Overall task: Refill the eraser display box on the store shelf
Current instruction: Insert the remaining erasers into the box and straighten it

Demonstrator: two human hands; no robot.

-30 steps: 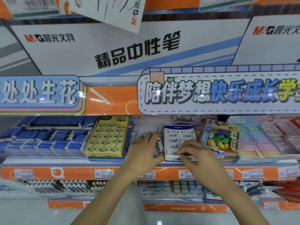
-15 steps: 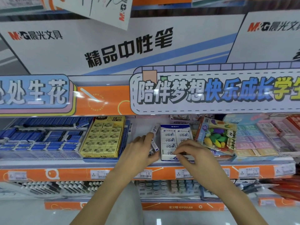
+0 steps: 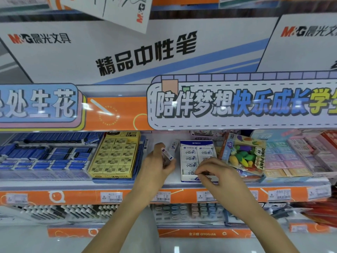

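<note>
Erasers in white wrappers fill the eraser display box (image 3: 197, 157), which sits on the store shelf (image 3: 175, 182) just right of the frame's centre. They lie in two columns; four rows show in the left column, while the right column is partly hidden behind the right hand (image 3: 218, 177), so its count cannot be told. That hand hovers over the box's near right corner with thumb and fingertips pinched together on something small at the front row; what exactly they pinch is hidden. The left hand (image 3: 156, 165) rests just left of the box, fingers curled around a small stack of wrapped erasers (image 3: 166, 154); their number cannot be told. One more loose eraser (image 3: 173, 144) stands tilted behind that hand, beside the box's back left corner.

Left of centre, a yellow box (image 3: 114, 156) holds yellow erasers in three columns, about five rows deep. At far left, a clear tray (image 3: 45, 157) holds many blue-wrapped pieces, too blurred to count. Right of the display box, one packet of colourful shaped erasers (image 3: 244, 154) leans tilted, and beyond it a box of pastel erasers (image 3: 284, 161) lies in rows.
</note>
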